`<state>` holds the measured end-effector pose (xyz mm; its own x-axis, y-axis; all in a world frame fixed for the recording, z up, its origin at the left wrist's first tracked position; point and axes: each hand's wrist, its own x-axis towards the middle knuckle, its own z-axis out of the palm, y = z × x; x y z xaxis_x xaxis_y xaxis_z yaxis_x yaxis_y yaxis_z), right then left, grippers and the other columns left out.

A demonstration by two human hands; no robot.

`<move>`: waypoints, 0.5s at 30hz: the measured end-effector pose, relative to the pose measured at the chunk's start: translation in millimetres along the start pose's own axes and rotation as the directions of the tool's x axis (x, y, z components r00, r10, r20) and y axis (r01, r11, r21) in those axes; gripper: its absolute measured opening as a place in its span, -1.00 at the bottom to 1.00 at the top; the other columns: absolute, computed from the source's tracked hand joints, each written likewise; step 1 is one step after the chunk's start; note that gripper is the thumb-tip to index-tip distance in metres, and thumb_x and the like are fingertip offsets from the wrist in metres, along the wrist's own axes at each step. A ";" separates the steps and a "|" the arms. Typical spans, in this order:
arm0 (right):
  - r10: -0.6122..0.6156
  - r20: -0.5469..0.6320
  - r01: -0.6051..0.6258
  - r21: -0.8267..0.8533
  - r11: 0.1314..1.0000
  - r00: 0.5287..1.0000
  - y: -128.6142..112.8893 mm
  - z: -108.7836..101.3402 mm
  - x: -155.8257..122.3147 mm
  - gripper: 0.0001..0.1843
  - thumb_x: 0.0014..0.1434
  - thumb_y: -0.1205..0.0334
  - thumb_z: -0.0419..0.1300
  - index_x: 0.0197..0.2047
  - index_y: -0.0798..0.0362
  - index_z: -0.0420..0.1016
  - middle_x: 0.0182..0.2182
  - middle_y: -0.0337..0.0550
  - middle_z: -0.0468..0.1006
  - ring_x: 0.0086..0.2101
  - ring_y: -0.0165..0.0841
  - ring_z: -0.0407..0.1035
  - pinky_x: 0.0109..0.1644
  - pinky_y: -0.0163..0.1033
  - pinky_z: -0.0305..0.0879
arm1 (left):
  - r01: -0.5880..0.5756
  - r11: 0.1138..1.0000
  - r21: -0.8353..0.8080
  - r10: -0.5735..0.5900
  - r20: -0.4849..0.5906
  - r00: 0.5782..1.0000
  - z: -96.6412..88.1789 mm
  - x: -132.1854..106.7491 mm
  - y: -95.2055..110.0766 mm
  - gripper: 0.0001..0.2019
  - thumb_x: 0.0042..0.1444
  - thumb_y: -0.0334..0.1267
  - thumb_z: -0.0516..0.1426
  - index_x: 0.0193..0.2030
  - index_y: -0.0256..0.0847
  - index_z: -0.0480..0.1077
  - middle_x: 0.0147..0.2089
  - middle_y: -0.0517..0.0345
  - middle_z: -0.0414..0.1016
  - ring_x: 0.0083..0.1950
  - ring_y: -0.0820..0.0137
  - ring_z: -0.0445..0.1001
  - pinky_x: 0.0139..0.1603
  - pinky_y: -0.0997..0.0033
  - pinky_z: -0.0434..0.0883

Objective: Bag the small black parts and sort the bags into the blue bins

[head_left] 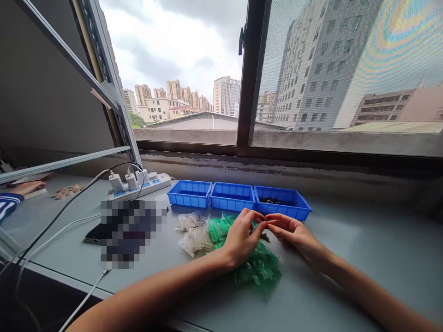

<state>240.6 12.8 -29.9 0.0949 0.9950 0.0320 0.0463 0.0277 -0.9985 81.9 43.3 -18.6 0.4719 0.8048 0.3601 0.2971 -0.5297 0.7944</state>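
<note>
My left hand and my right hand meet fingertip to fingertip above the table, in front of the right-hand blue bin. Both hands are closed in a pinch; whatever lies between the fingertips is too small and hidden to name. Beneath my left hand and forearm spreads a pile of green plastic bags with small pieces in them. Just left of it are clear bags of whitish pieces. A few small dark pieces lie under the fingertips.
A middle blue bin and a left blue bin stand in the same row; dark parts lie in the right one. A power strip with chargers, cables and a blurred dark device are on the left. Another person's hand shows far left.
</note>
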 end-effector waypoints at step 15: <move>0.072 0.039 -0.075 0.094 0.993 0.997 -7.5 3.5 -2.5 -0.48 -0.37 -0.11 0.41 -0.34 0.03 0.61 -0.64 -0.31 0.35 -0.60 -0.51 0.10 -0.55 -0.35 0.07 | 0.002 0.999 0.054 -0.003 0.009 1.000 -0.5 -0.8 0.1 -0.78 0.12 -0.08 0.10 -0.36 -0.20 0.35 -0.28 0.20 0.32 -0.37 0.47 0.28 -0.31 0.44 0.26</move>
<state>236.5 10.4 -22.6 0.0588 0.9974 -0.0412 -0.0542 -0.0380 -0.9978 81.2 42.7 -18.5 0.4789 0.8036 0.3534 0.3424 -0.5417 0.7677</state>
